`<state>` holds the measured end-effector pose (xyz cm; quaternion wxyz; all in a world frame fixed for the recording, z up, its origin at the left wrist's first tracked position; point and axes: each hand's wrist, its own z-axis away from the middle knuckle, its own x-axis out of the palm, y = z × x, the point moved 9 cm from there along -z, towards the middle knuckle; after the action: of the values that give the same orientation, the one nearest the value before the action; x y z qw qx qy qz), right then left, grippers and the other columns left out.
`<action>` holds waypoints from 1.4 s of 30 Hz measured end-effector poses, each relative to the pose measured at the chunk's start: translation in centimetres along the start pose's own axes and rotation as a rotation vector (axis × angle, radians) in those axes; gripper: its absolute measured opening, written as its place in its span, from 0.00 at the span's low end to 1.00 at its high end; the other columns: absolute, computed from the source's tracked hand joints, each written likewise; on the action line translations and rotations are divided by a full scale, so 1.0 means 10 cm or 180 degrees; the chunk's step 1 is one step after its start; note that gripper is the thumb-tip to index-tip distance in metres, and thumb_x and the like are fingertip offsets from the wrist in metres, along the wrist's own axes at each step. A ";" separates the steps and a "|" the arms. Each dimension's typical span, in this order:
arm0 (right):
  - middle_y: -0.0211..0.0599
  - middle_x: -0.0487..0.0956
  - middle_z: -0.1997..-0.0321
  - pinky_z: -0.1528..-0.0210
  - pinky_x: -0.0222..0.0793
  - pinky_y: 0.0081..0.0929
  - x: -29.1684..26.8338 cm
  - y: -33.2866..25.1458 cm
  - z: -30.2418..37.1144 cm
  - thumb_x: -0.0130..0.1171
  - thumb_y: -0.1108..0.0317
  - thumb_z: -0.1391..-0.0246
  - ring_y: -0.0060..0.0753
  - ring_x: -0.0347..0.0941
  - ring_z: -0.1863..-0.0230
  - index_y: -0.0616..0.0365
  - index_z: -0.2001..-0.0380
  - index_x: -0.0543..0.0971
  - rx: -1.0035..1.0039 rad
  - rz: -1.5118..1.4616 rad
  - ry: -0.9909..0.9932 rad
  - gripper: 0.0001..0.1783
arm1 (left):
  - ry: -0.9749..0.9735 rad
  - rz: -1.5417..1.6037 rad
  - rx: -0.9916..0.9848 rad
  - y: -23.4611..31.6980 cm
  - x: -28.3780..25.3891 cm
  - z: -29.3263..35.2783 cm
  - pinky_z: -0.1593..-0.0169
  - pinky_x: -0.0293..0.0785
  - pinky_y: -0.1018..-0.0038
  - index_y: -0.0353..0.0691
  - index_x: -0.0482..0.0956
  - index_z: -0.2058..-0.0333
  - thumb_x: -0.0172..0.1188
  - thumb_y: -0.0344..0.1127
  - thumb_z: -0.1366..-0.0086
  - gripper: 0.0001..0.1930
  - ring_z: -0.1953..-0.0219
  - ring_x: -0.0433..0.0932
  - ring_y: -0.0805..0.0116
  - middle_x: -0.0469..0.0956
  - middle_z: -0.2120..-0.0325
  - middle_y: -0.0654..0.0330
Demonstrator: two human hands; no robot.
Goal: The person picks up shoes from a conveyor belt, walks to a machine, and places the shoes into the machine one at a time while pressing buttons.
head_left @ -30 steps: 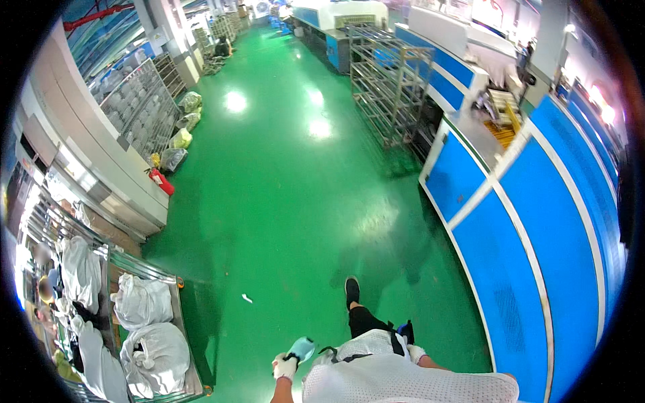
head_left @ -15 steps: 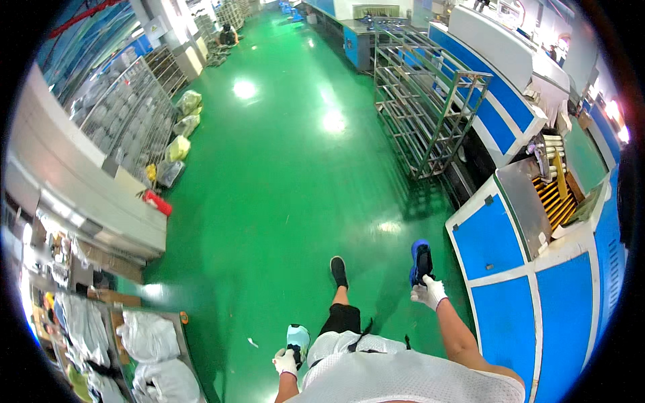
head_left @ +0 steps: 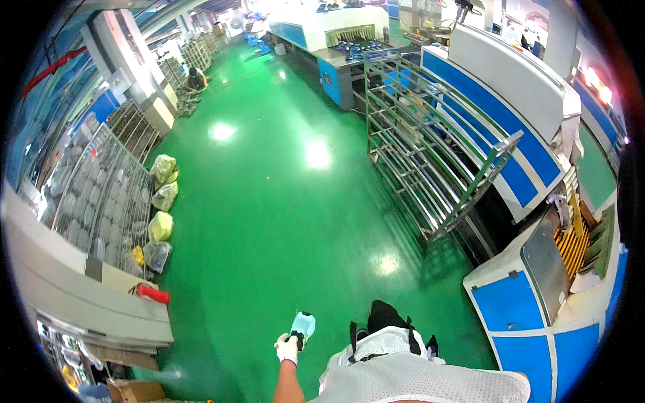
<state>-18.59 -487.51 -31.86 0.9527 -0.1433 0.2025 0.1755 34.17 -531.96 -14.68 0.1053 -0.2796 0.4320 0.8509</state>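
My white-gloved left hand (head_left: pixel 287 348) is closed around a light-blue shoe (head_left: pixel 304 328) with a black opening, held low over the green floor with its toe pointing ahead. On the other side of my body, the dark end of a second shoe (head_left: pixel 432 346) shows past my white mesh top. Only a sliver of my white-gloved right hand (head_left: pixel 439 361) is visible beside it; its fingers are hidden. The earlier frame shows that hand gripping this blue and black shoe.
A tall metal rack (head_left: pixel 437 154) stands ahead right beside blue-and-white machines (head_left: pixel 514 302). Along the left are a mesh cage (head_left: pixel 104 201), stuffed plastic bags (head_left: pixel 161 227) and a red fire extinguisher (head_left: pixel 153 293). Far ahead left, a person (head_left: pixel 196 79) is low near the floor.
I have moved forward; rack and bags are nearer. My right hand has swung back with its shoe, now mostly hidden by my body. My left hand has swung forward with the light-blue shoe.
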 end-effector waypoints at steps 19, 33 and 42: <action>0.48 0.77 0.58 0.58 0.81 0.54 -5.13 -6.42 -2.64 0.55 0.50 0.35 0.50 0.78 0.60 0.62 0.51 0.71 -0.0216 -0.4141 -0.0332 0.25 | 0.0703 -0.0747 -0.0154 3.13 1.35 -2.60 0.51 0.80 0.62 0.28 0.81 0.52 0.67 0.37 0.48 0.26 0.56 0.82 0.51 0.80 0.52 0.42; 0.41 0.80 0.67 0.62 0.69 0.44 -5.83 -7.61 -3.83 0.53 0.47 0.39 0.41 0.73 0.65 0.52 0.69 0.79 0.1427 -0.3571 -0.0058 0.19 | 0.0601 -0.0580 -0.0114 6.60 3.20 -5.79 0.54 0.79 0.63 0.29 0.80 0.51 0.63 0.39 0.47 0.26 0.58 0.81 0.53 0.79 0.54 0.44; 0.47 0.79 0.40 0.44 0.72 0.39 -7.13 -9.16 -4.68 0.46 0.42 0.34 0.44 0.78 0.47 0.59 0.42 0.78 0.1078 -0.2929 0.0699 0.33 | -0.0784 -0.0297 0.1200 11.15 5.65 -7.09 0.69 0.78 0.72 0.30 0.74 0.45 0.67 0.39 0.42 0.28 0.72 0.80 0.70 0.81 0.62 0.52</action>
<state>-59.43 -605.50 -23.28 0.9143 -0.0787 0.2430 -0.3143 -31.93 -659.23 -4.63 0.2468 -0.1687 0.5539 0.7771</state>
